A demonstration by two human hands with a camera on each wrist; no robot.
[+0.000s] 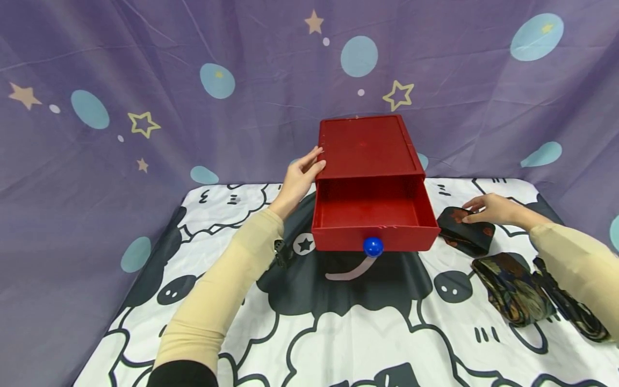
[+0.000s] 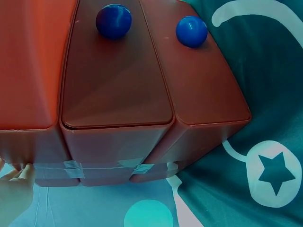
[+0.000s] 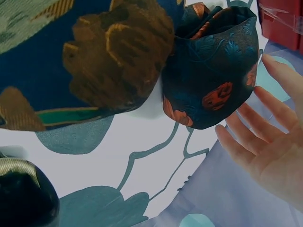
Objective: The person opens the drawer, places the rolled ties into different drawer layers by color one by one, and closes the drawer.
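A red drawer box stands at the back of the table, its top drawer pulled out and bare inside. A blue knob sits on that drawer's front. My left hand rests with extended fingers against the box's upper left edge; only part of this hand shows in the left wrist view. Right of the box, my right hand touches a folded dark cloth with orange flowers. In the right wrist view the hand's fingers are spread, loosely extended, beside that cloth.
Nearer on the right lie a folded patterned cloth and a dark, narrow folded bundle, partly behind my right forearm. Two lower drawers with blue knobs are pushed in. A purple curtain hangs behind the table.
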